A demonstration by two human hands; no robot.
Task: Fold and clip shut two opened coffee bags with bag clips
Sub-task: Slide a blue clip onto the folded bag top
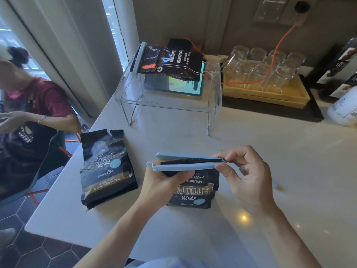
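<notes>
A black coffee bag lies on the white counter in front of me, its top folded over. A light blue bag clip sits across that fold, its two arms still slightly apart at the left end. My left hand grips the folded top and the clip's left end. My right hand pinches the clip's right end between thumb and fingers. A second black coffee bag stands to the left with its top open and ragged.
A clear acrylic riser at the back holds a third coffee bag with a clip on it. A wooden tray of upturned glasses stands at the back right, a white bottle at far right. A seated person is left of the counter.
</notes>
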